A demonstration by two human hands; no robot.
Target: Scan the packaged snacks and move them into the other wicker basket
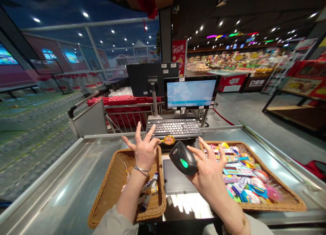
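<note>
My left hand (144, 150) is raised over the left wicker basket (109, 190). Its thumb and forefinger pinch the stick of an orange lollipop (168, 139), and the other fingers are spread. My right hand (210, 170) holds a black barcode scanner (183, 157) with a green light. The scanner's head points toward the lollipop, a short way from it. A few wrapped sweets (149, 190) lie in the left basket. The right wicker basket (285, 197) is full of colourful candy packets (241, 177).
Behind the baskets stand a black keyboard (173, 127), a lit touchscreen (191, 93) and a second monitor's back (150, 78) on a steel checkout counter (63, 187). A dark pad (175, 180) lies between the baskets. Red shopping baskets (122, 102) sit beyond a metal rail.
</note>
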